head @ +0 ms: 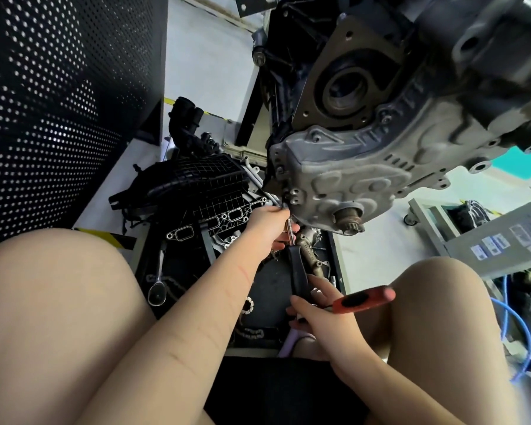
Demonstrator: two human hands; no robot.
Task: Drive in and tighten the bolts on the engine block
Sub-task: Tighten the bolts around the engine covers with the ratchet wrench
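The left hand (265, 223) is pinching the driver shaft (290, 231) at a lower-edge bolt (284, 205) of the engine block (359, 176). The right hand (316, 311) is gripping an orange-handled tool (362, 299). Tightening appears under way; finished bolts cannot be counted.

perforated panel (59, 102) left | intake manifold (203, 185) on floor | blue cable (515, 326) right, possibly hose

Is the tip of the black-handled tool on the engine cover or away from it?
On it: the tool's shaft meets the engine cover's lower edge, guided by the left hand.
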